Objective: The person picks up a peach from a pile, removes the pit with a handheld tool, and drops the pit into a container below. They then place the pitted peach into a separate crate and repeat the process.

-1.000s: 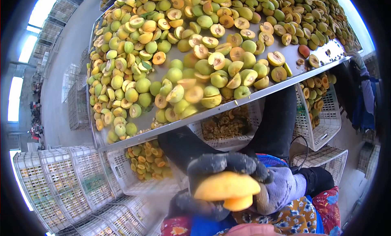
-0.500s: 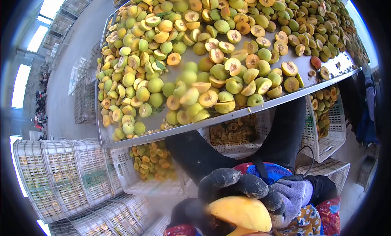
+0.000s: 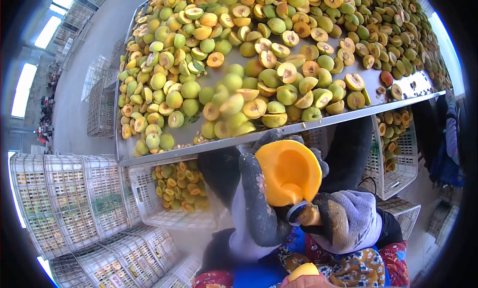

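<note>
My left hand (image 3: 259, 198), in a dark-coated lilac glove, has its fingers wrapped round an orange-yellow peach half (image 3: 291, 163). The hollow cut face is turned up toward me. In my right hand (image 3: 343, 218), gloved the same way, is a pitting tool (image 3: 297, 212) with a metal ring-shaped end and a brownish handle. Its ring sits right at the lower rim of the peach half. Both hands are over my lap, close to the table edge. A rounded yellow piece (image 3: 303, 270) shows at the bottom of the view.
The metal table (image 3: 279, 129) carries a large heap of whole and halved fruit (image 3: 174, 84). A white crate (image 3: 174, 216) of halves stands below its left end, another crate (image 3: 386, 186) at right. Stacked crates (image 3: 74, 198) stand at left. Another person's sleeve (image 3: 451, 131) shows far right.
The hands have moved from close to my body up toward the table edge. The peach half has turned to show its hollow, and the ring-ended tool has come into view.
</note>
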{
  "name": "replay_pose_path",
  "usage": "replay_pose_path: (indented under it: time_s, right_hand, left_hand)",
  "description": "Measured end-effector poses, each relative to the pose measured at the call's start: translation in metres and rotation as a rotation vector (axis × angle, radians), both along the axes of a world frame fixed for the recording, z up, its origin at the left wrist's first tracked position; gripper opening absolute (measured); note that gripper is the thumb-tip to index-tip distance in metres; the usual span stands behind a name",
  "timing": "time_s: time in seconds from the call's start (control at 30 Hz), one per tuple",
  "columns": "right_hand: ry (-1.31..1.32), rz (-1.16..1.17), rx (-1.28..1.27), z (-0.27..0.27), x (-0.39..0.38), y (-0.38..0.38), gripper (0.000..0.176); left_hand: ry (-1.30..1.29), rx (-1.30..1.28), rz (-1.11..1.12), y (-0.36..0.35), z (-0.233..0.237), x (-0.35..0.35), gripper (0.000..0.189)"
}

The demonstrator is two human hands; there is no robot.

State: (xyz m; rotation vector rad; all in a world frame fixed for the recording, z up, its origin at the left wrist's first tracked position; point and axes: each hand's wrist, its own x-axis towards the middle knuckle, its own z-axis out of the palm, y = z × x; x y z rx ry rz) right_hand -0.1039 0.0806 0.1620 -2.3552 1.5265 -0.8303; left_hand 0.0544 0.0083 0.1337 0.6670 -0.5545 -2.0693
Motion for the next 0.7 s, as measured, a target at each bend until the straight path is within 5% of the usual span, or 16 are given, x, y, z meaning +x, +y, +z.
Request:
replay_pose_path:
  time_s: [0.07, 0.23, 0.43, 0.5, 0.63, 0.7]
  right_hand:
    - [-0.068, 0.017, -0.004, -0.008, -0.004, -0.004, 0.039]
    - [-0.128, -0.015, 0.257, -0.015, -0.013, -0.004, 0.034]
    - [-0.134, -0.162, 0.479, -0.038, -0.026, -0.002, 0.034]
    - [-0.128, -0.174, 0.494, -0.044, -0.029, -0.003, 0.032]
    - [-0.125, -0.208, 0.447, -0.055, -0.032, -0.005, 0.026]
    - [-0.117, -0.22, 0.451, -0.06, -0.035, -0.007, 0.026]
  left_hand:
    - [0.08, 0.159, 0.176, -0.006, -0.004, -0.004, 0.063]
    - [-0.733, -0.467, 0.315, -0.032, -0.065, 0.041, 0.055]
    - [-0.739, -0.216, 0.704, -0.113, -0.115, 0.132, 0.043]
    - [-1.165, -0.432, 0.667, -0.16, -0.177, 0.184, 0.039]
    - [-2.414, -0.712, 0.253, -0.174, -0.171, 0.178, 0.037]
    - [-2.17, -0.848, 0.373, -0.17, -0.139, 0.142, 0.036]
